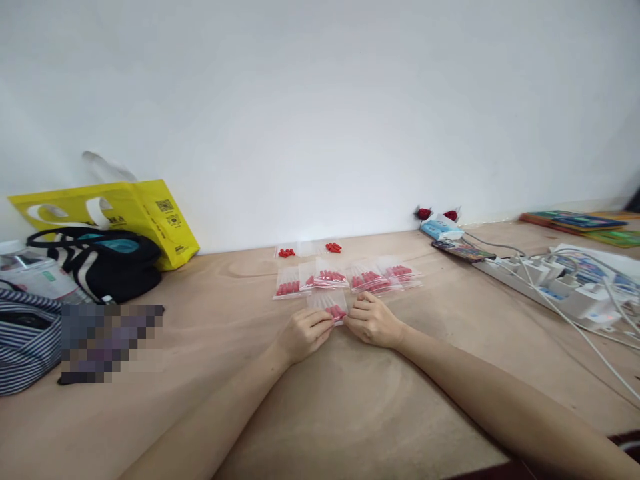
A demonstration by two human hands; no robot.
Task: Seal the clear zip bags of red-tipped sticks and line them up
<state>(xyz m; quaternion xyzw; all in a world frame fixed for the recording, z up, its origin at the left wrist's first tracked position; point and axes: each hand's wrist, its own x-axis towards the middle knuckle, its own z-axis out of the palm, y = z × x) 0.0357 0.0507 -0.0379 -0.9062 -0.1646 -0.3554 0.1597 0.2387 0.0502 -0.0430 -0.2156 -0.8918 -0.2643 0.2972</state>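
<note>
A blurred, pixelated patch point(111, 341) covers whatever lies near the tabletop's point(350, 413) left edge, so nothing there can be made out, and the striped bag point(25, 347) beside it is cut off by the frame. The small clear bag point(331, 305) of red pieces that both hands share is partly hidden behind the fingertips; only its upper part and a little red show, and what the red pieces are cannot be told. It lies flat near the middle of the tabletop, just in front of a row of similar filled bags point(350, 277) that overlap one another, with two small loose heaps of red pieces point(310, 250) further back toward the far edge at the wall. The left hand point(305, 333) lies knuckles up, forearm stretched along the tabletop from the near edge, its fingers point(323, 322) curled and pinched on the bag's left side. The right hand point(373, 322) mirrors it, forearm coming in from the near right corner, fingers bent together and pressing on the bag's right side; both sets of fingertips nearly meet over the bag. Toward the far left corner stand a yellow bag point(145, 213) and a black bag point(107, 263). Along the right edge a white power strip point(550, 287) with tangled cables runs out of frame, its plugs hard to make out.
</note>
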